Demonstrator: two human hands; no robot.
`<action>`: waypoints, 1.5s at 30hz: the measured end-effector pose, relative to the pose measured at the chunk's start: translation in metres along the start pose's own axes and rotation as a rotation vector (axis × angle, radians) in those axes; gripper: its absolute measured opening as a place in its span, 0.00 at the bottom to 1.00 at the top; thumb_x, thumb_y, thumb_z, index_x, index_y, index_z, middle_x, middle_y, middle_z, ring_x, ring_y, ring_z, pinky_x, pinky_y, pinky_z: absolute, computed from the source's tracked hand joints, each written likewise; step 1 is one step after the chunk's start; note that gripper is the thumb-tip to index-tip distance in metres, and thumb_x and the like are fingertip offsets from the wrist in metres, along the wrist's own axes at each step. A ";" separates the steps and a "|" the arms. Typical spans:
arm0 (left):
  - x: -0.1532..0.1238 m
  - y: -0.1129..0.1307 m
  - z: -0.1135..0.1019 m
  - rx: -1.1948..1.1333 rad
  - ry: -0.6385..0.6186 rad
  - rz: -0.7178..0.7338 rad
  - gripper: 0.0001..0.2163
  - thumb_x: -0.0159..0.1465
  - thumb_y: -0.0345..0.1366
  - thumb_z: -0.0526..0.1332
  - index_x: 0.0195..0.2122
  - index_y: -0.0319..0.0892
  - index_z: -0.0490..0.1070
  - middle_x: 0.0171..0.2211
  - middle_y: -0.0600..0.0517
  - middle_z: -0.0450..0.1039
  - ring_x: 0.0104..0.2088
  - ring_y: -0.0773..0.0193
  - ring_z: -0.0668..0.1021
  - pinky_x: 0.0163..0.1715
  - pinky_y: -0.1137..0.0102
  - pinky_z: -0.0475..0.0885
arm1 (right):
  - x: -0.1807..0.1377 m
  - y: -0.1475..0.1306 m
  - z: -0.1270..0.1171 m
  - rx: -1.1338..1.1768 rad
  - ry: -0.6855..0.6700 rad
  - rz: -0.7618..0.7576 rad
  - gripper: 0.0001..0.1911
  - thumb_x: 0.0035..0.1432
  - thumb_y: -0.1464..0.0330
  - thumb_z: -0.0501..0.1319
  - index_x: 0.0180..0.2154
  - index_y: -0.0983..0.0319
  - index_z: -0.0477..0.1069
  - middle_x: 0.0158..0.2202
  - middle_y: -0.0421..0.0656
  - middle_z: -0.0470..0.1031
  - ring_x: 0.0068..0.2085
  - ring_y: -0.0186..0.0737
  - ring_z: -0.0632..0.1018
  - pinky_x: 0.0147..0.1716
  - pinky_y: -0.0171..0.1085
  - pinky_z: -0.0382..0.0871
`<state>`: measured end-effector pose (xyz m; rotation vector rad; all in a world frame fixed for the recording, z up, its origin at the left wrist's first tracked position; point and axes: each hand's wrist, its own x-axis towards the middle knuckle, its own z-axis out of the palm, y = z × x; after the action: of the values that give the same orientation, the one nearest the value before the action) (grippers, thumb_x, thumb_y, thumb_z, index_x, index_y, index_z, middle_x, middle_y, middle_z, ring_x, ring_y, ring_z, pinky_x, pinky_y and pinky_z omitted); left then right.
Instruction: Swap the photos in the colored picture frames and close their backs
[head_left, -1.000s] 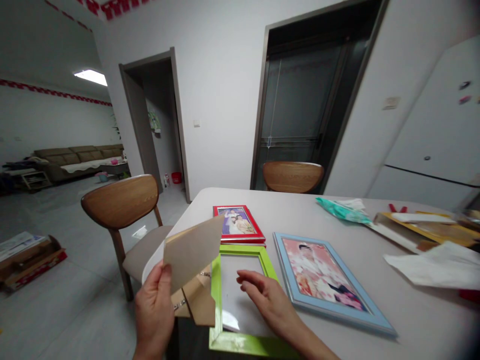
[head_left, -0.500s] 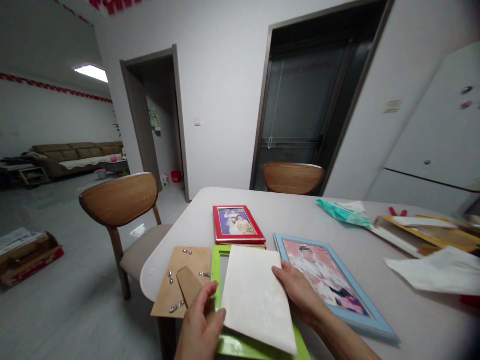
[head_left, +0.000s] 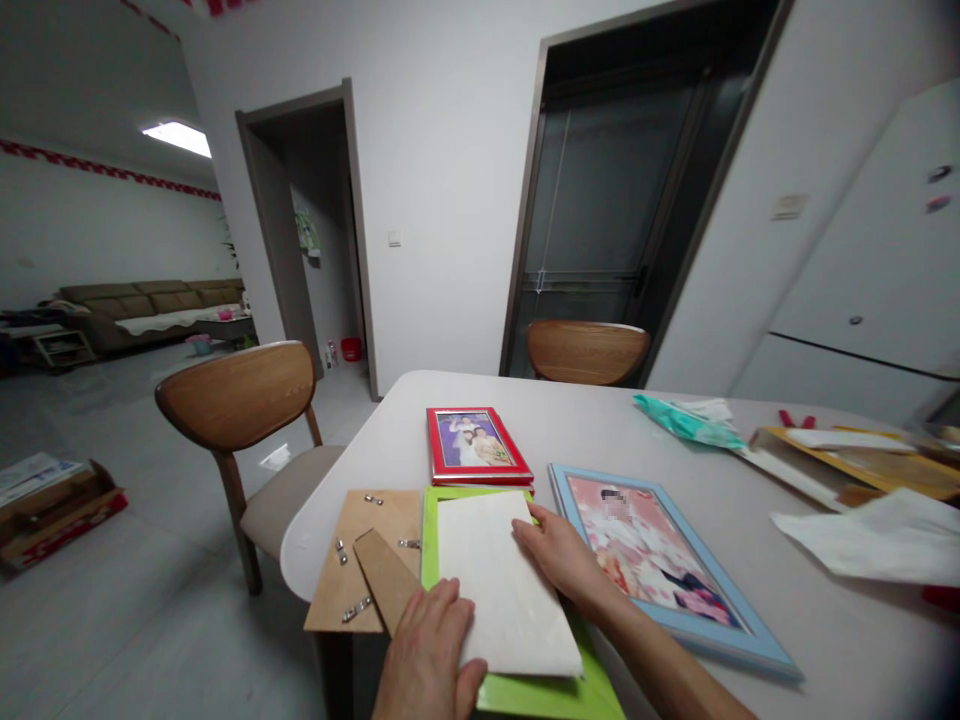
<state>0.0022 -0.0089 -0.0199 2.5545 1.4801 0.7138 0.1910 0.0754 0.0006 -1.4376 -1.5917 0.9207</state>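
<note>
A white sheet of paper or card (head_left: 499, 600), its plain side up, lies over the back of a light-green picture frame (head_left: 430, 540). My left hand (head_left: 431, 650) rests on the sheet's lower left edge, fingers stretched out and thumb apart. At the sheet's upper right edge, my right hand (head_left: 562, 555) has its thumb on top and its other fingers curled at the side, partly hidden. A brown backing board (head_left: 390, 510) with metal clips and a stand leg (head_left: 382, 570) lies to the left, partly behind my left hand.
Beyond the green frame lies a red-framed photo (head_left: 480, 445). A blue-framed picture (head_left: 667, 560) is on the right. Farther right are teal packaging (head_left: 690, 425), a yellow envelope (head_left: 885, 460) and crumpled white wrapping (head_left: 877, 535). Wooden chairs (head_left: 240, 390) stand around the white table (head_left: 585, 430).
The sheet has shifted left and sits straighter and lower over the green frame. My left hand has moved right onto its edge; my right hand has moved left and up along it.
</note>
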 end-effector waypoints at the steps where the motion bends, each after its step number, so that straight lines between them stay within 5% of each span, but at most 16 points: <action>1: 0.002 0.002 -0.002 0.003 -0.016 -0.017 0.18 0.50 0.28 0.56 0.44 0.40 0.65 0.47 0.42 0.67 0.47 0.53 0.69 0.46 0.55 0.66 | 0.000 0.000 0.000 -0.106 0.025 -0.048 0.19 0.49 0.68 0.49 0.43 0.66 0.64 0.37 0.47 0.73 0.39 0.42 0.73 0.36 0.37 0.65; 10: 0.006 0.004 -0.004 -0.023 0.024 0.012 0.15 0.50 0.26 0.54 0.40 0.42 0.67 0.44 0.46 0.70 0.46 0.54 0.70 0.45 0.55 0.66 | -0.010 0.010 0.004 -0.730 0.167 -0.242 0.22 0.48 0.70 0.52 0.47 0.69 0.62 0.43 0.51 0.69 0.43 0.44 0.68 0.44 0.40 0.58; 13: -0.008 -0.017 -0.009 0.030 0.113 0.051 0.19 0.51 0.27 0.54 0.45 0.42 0.63 0.49 0.44 0.65 0.49 0.55 0.67 0.46 0.56 0.65 | -0.014 0.011 0.005 -0.742 0.137 -0.265 0.20 0.49 0.69 0.52 0.46 0.68 0.64 0.44 0.51 0.68 0.45 0.46 0.66 0.45 0.41 0.57; 16: -0.027 -0.049 -0.018 0.136 0.165 -0.064 0.23 0.49 0.26 0.54 0.48 0.43 0.61 0.51 0.44 0.62 0.51 0.53 0.65 0.47 0.54 0.63 | -0.021 -0.001 0.013 -0.684 0.092 -0.286 0.18 0.50 0.68 0.52 0.44 0.66 0.66 0.45 0.51 0.67 0.46 0.45 0.66 0.44 0.42 0.57; 21: -0.048 -0.097 -0.021 0.235 0.190 -0.252 0.22 0.48 0.27 0.55 0.47 0.40 0.63 0.50 0.44 0.64 0.50 0.52 0.66 0.47 0.56 0.64 | -0.037 -0.042 0.058 -0.568 -0.098 -0.429 0.16 0.50 0.65 0.54 0.42 0.61 0.67 0.40 0.46 0.70 0.42 0.42 0.66 0.42 0.41 0.57; 24: -0.051 -0.108 -0.018 0.263 0.209 -0.263 0.17 0.51 0.29 0.55 0.44 0.39 0.66 0.47 0.43 0.67 0.48 0.54 0.69 0.45 0.60 0.67 | -0.040 -0.058 0.092 -0.626 -0.179 -0.465 0.20 0.43 0.58 0.58 0.40 0.60 0.66 0.36 0.46 0.70 0.40 0.46 0.66 0.39 0.44 0.57; 28: -0.048 -0.104 -0.020 0.264 0.277 -0.215 0.13 0.53 0.33 0.55 0.41 0.42 0.67 0.43 0.46 0.71 0.43 0.58 0.73 0.42 0.64 0.70 | -0.040 -0.064 0.111 -0.578 -0.178 -0.420 0.21 0.39 0.67 0.59 0.40 0.60 0.65 0.36 0.45 0.67 0.39 0.44 0.66 0.37 0.42 0.58; 35: -0.029 -0.062 -0.039 0.195 0.305 -0.092 0.23 0.54 0.36 0.57 0.51 0.40 0.57 0.52 0.42 0.61 0.51 0.55 0.65 0.47 0.59 0.65 | -0.057 -0.064 0.066 -0.204 -0.131 -0.453 0.23 0.39 0.76 0.54 0.43 0.61 0.63 0.39 0.44 0.66 0.40 0.37 0.68 0.42 0.37 0.62; 39: -0.019 -0.036 -0.035 0.185 0.172 -0.017 0.35 0.48 0.32 0.62 0.56 0.40 0.48 0.57 0.41 0.51 0.55 0.51 0.57 0.49 0.54 0.61 | -0.065 -0.053 0.026 -0.217 -0.074 -0.386 0.23 0.40 0.75 0.54 0.43 0.61 0.64 0.41 0.45 0.67 0.42 0.40 0.68 0.44 0.41 0.62; 45: -0.002 -0.003 -0.011 0.099 0.024 0.039 0.29 0.49 0.29 0.60 0.53 0.36 0.53 0.54 0.39 0.56 0.54 0.54 0.60 0.49 0.57 0.62 | -0.073 -0.029 -0.018 -0.396 -0.090 -0.240 0.19 0.44 0.71 0.53 0.41 0.61 0.68 0.41 0.47 0.69 0.43 0.42 0.70 0.45 0.44 0.62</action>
<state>-0.0056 -0.0105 -0.0112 2.6642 1.5130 0.6953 0.1985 0.0004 0.0284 -1.4352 -2.0473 0.5567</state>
